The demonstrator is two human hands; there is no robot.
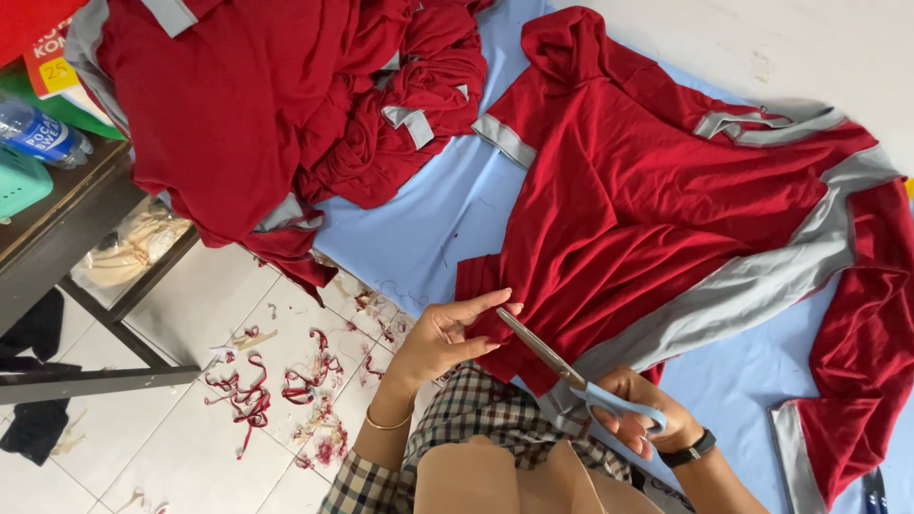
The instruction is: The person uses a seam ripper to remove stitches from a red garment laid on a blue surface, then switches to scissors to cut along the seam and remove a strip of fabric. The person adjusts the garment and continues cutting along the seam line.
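Sewing workshop — garment pile (286,95), fabric scraps (276,385)

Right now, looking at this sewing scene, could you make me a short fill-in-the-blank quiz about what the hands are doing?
1. The right hand holds a pair of ____ with light blue handles.
2. The left hand pinches the edge of a red ____ with grey trim.
3. That garment lies on a light ____ sheet.
4. Red fabric scraps lie on the white tiled ____.

Missing words: scissors; shirt; blue; floor
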